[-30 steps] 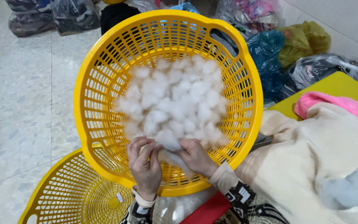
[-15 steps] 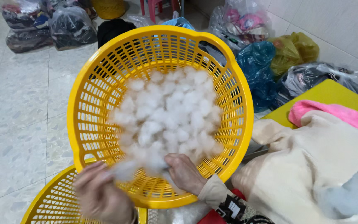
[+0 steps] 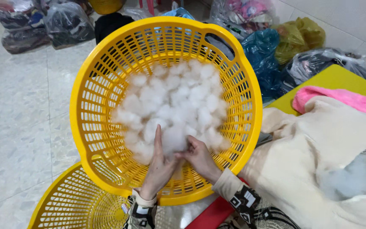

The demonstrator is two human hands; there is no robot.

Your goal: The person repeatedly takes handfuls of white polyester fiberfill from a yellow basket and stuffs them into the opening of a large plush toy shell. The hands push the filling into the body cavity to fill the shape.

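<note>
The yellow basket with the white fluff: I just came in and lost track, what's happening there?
A person has both hands in the tilted yellow basket. The left hand and right hand meet on a tuft at the near edge of the white stuffing. A second yellow basket sits below; cream fabric lies to the right.

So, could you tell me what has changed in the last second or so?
The left hand pulled out over the near rim, then came back into the white stuffing beside the right hand, which stayed there. The yellow basket and cream fabric kept their places.
</note>
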